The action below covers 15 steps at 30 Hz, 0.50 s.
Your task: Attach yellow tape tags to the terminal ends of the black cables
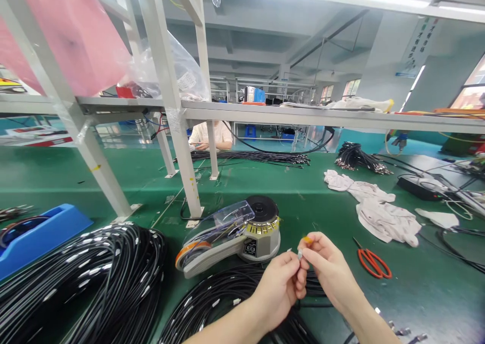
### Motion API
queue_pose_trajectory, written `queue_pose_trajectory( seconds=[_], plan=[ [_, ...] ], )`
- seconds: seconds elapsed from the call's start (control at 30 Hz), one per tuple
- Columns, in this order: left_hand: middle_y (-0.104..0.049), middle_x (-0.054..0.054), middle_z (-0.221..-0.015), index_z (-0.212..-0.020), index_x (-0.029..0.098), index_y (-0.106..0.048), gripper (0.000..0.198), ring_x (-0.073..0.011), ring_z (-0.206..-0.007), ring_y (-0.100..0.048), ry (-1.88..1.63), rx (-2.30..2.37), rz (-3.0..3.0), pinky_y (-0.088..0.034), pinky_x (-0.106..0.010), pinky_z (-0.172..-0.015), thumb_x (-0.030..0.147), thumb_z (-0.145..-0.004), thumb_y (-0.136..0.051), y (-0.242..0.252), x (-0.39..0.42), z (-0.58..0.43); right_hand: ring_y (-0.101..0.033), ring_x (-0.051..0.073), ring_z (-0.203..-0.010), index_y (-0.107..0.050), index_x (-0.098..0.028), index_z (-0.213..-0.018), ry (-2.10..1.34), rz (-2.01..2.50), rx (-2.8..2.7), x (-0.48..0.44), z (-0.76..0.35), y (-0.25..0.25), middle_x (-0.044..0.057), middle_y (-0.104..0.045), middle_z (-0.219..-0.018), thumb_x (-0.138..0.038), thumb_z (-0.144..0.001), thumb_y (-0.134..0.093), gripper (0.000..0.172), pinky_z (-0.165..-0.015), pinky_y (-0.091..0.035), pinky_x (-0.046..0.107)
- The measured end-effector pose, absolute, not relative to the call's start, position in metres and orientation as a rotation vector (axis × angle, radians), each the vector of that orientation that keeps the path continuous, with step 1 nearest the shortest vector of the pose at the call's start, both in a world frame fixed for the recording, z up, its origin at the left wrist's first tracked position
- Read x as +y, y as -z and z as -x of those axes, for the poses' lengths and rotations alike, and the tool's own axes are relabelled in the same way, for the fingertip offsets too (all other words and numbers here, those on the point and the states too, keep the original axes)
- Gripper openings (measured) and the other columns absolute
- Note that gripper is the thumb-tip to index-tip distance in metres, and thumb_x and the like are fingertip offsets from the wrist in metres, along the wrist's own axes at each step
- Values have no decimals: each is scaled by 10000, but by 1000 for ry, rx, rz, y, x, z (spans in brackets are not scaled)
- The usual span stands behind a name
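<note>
My left hand (278, 286) and my right hand (328, 268) meet above a bundle of black cables (215, 303) at the near edge of the green bench. Both hands pinch the small metal end of a cable (299, 254). A bit of yellow tape (306, 239) shows at my right fingertips. Just behind the hands stands a grey automatic tape dispenser (235, 235) with an orange roll and a black disc on top.
A large coil of black cables (83, 278) lies at the left beside a blue tray (38, 230). Red-handled scissors (373, 262) and white cloths (379, 207) lie to the right. Grey shelf legs (178, 132) rise behind. Another person sits across the bench (210, 134).
</note>
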<state>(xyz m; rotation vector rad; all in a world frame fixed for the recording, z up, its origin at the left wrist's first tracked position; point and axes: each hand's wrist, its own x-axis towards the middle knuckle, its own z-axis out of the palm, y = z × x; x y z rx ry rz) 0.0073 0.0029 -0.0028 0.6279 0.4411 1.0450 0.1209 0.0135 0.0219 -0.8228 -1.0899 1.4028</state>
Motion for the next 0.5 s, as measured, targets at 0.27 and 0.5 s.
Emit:
queue_pose_trajectory(
  seconds=[0.27,0.5],
  plan=[
    [-493,-2,-539,-618,114,-508,262,-52,-436,-377,-1102,521,-702,-245,-203,-434,326,-713,-630,6,3,-9,-491,85,-450,-494,-236,-861,-1783,551,-947,12,-120,-10,-37,-539,-794,-172,-705,-632,218,-418,-471,257],
    [-477,6,-501,-590,118,-516,268,-68,-423,-392,-1189,645,-896,-294,-205,-403,329,-748,-564,1,0,-10,-426,45,-402,-514,-247,-859,-1834,478,-854,10,-117,0,-62,-498,-767,-179,-662,-663,256,-362,-463,209]
  ],
)
